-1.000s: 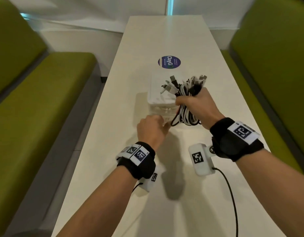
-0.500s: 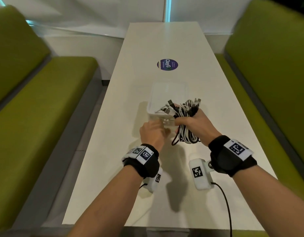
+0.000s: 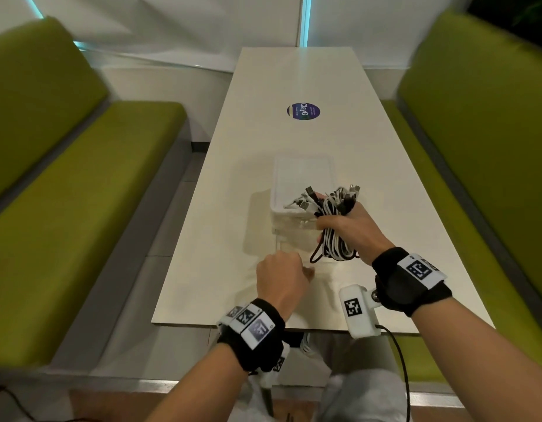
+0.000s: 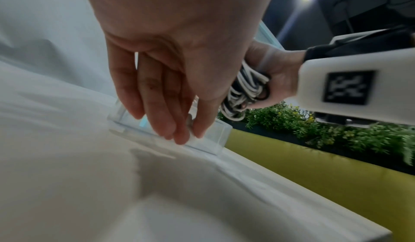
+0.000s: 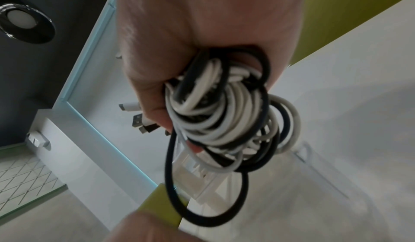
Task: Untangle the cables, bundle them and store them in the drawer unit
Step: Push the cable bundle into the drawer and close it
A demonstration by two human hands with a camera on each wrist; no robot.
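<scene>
Head view: the left hand [image 3: 280, 277] has drawn the clear drawer [image 4: 179, 135] out of the unit [image 3: 303, 181], fingers pinching its front, while the right hand [image 3: 352, 226] grips the cables [image 3: 335, 236] just above, ready for stowing. A counter [image 3: 294, 74] sticker [image 3: 303, 111] reads "ClayG".

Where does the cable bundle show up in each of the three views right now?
Head: cable bundle right of centre, gripped by the right hand above the clear drawer unit.
Left wrist: upper right of centre, behind the left hand.
Right wrist: centre, hanging from the fist.
Shared landmark: the white table.
</scene>
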